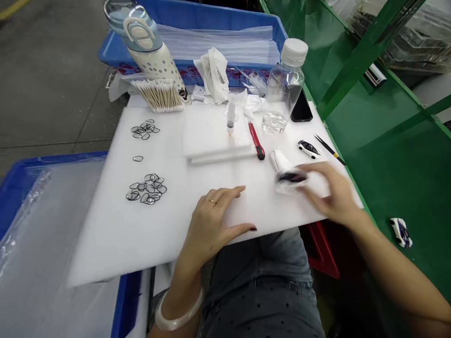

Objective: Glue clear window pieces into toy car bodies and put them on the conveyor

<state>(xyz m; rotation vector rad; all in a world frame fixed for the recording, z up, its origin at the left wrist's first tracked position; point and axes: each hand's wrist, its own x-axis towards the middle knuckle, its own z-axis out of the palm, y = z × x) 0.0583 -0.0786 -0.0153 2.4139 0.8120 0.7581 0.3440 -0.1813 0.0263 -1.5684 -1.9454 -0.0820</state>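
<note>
1. across a white foam board (116, 234), two heaps of small black-rimmed rings (146, 189) lie on the left, with a lone ring (137, 158) between them
2. left hand (211, 225) rests open and flat on the foam, holding nothing
3. right hand (334, 192) is blurred beside a white cloth (287, 176) around a dark piece (291, 177); i cannot tell if it grips
4. one toy car (309, 149) sits on the foam near tweezers (329, 149), another toy car (400, 232) on the green bench (387, 188)
5. all the rings lie unused on the foam, none on a car
6. no brand or writing is readable on the clear bottle (285, 80)
</note>
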